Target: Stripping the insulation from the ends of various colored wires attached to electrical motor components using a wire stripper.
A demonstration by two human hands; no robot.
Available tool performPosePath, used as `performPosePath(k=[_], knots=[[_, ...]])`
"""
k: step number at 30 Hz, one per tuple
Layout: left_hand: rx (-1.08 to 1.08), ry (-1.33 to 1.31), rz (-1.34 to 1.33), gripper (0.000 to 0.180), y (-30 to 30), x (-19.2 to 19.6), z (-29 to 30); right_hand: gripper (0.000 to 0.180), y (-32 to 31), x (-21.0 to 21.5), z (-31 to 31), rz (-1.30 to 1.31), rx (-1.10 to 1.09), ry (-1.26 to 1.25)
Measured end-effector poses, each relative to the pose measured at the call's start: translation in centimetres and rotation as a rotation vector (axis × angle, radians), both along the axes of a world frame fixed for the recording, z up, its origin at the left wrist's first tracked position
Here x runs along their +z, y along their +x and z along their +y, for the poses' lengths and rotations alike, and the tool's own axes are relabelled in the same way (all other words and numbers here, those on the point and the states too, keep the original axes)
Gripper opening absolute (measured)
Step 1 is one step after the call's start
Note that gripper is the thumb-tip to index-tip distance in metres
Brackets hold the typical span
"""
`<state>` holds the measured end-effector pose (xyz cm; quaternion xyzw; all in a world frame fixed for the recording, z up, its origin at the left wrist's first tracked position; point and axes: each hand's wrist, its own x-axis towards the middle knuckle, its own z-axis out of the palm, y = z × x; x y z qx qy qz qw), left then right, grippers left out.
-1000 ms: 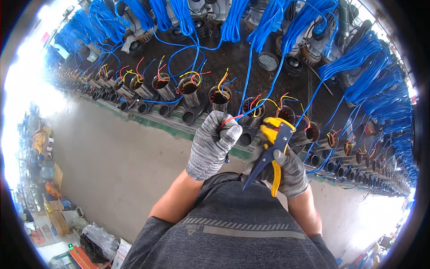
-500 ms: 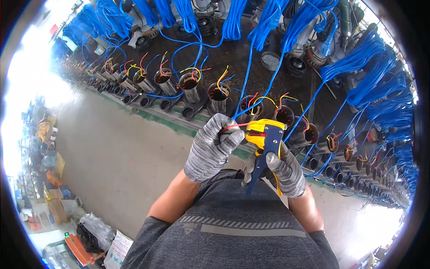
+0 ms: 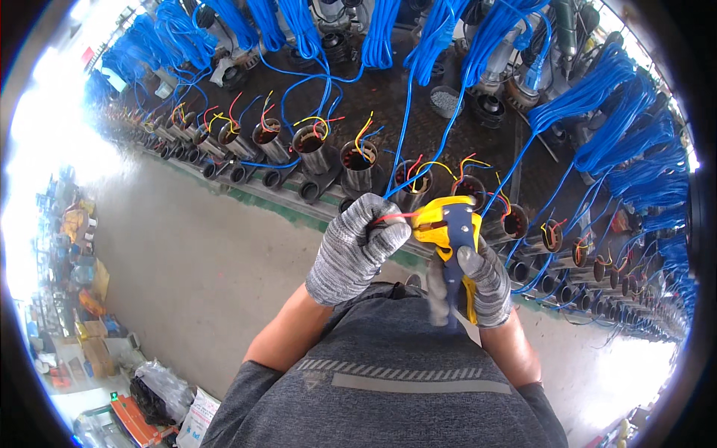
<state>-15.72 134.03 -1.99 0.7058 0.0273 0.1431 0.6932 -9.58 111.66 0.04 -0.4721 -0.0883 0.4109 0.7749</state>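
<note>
My left hand [image 3: 358,243], in a grey knitted glove, is closed in a pinch on a red wire [image 3: 396,216] at the end of a blue cable [image 3: 420,178]. The wire runs right, to the jaws of a yellow and dark blue wire stripper [image 3: 458,230]. My right hand [image 3: 485,287], gloved alike, is wrapped round the stripper's handles, thumb on the near side; its other fingers are blurred. Whether the jaws bite on the wire is hard to make out. Just beyond both hands stands a metal cylinder [image 3: 413,196] with coloured wires sticking out.
Similar open-topped metal cylinders [image 3: 310,145] line the dark bench [image 3: 388,104], wires rising from them. Behind hang coiled blue cables [image 3: 379,37] over motor parts. A small bowl of grey bits [image 3: 446,101] sits farther back. Boxes and bags [image 3: 160,392] lie at the lower left.
The stripper has turned more upright and its handles have come closer together as my right fingers moved. My left hand keeps its pinch on the red wire, nearly in place.
</note>
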Motion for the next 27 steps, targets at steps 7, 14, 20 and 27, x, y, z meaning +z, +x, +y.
performPosePath(k=[7,14,20,27], knots=[[0.003,-0.242,0.071,0.013,0.1,0.4,-0.3,0.087,0.3,-1.3,-0.7,0.040,-0.024,0.107],[0.052,0.011,0.034,0.013,0.2,0.3,-0.1,0.080,0.6,-1.1,-1.0,-0.051,-0.069,0.013],[0.122,0.391,-0.216,0.021,1.0,0.2,-0.9,0.072,-0.2,1.9,-1.6,-0.040,0.012,0.062],[0.074,0.594,-0.152,0.027,0.3,0.9,-1.2,0.068,-0.5,1.7,-0.4,-0.084,0.047,0.068]])
